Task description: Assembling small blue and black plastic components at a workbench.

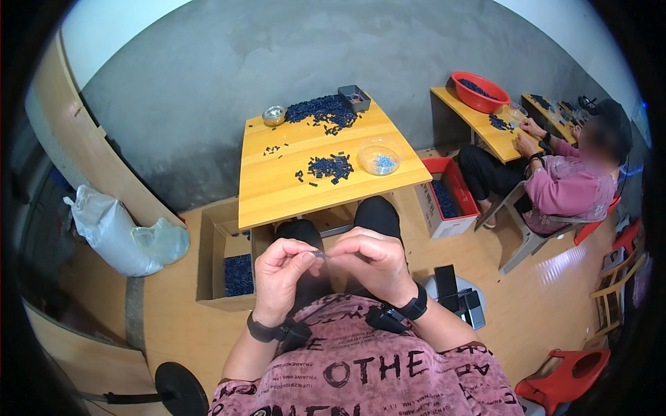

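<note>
Above my lap, both hands meet at the fingertips. My left hand (283, 275) is closed in a pinch on a small dark piece (319, 254), held between thumb and forefinger. Against the piece's right end, the fingertips of my right hand (374, 262) are pressed together; whatever they hold is too small to make out. On the wooden table (277, 187) beyond lies a loose pile of small dark blue pieces (330, 168). Beside that pile, a clear round bowl (379, 157) contains tiny light blue parts (384, 162).
A larger dark heap (316, 109), metal bowl (274, 115) and black tray (354, 99) occupy the table's far side. Boxes of dark pieces flank it: a cardboard box (208, 260) and a red-lined box (454, 227). A seated person (569, 184) works at right near a red basin (479, 100).
</note>
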The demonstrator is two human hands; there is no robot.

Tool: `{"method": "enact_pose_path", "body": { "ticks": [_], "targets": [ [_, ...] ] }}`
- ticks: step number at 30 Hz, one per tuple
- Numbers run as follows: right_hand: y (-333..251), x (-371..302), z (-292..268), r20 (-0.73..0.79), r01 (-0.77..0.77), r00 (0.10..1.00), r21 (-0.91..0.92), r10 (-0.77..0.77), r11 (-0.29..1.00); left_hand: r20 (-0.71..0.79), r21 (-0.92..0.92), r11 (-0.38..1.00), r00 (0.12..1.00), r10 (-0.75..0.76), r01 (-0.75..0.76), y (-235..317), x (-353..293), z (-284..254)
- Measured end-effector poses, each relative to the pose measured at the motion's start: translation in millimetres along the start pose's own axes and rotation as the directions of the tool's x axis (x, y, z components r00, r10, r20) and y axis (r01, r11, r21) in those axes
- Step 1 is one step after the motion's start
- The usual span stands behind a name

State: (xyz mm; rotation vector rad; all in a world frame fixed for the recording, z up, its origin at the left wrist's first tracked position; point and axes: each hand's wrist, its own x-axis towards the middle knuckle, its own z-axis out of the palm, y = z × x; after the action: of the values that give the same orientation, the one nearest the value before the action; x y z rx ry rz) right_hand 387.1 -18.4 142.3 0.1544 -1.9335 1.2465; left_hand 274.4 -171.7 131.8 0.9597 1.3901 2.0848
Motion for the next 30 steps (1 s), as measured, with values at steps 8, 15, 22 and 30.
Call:
{"method": "enact_pose_path", "body": {
  "ticks": [8,15,22,30],
  "targets": [
    [-9.1,-1.5,0.4,-0.086,-0.045,0.995,-0.02,0.043,0.999,0.011,0.066,0.997,1.0,0.029,-0.03,0.3,0.5,0.4],
    [-2.8,1.2,-1.7,-0.011,0.071,0.997,-0.106,-0.073,0.992,0.017,-0.075,0.997,1.0,-0.005,0.006,-7.0,1.5,-1.4],
    [1.7,-4.6,4.7,0.07,-0.395,0.915,0.347,0.397,0.85,-0.008,-0.19,0.98,0.998,-0.069,0.066,-10.2,-0.2,-0.7],
    [7.8,-3.7,3.1,0.214,-0.527,0.835,0.573,0.507,0.627,-0.011,-0.232,0.969,0.995,-0.096,0.091,-12.3,-0.8,-3.5]
  ]
}}
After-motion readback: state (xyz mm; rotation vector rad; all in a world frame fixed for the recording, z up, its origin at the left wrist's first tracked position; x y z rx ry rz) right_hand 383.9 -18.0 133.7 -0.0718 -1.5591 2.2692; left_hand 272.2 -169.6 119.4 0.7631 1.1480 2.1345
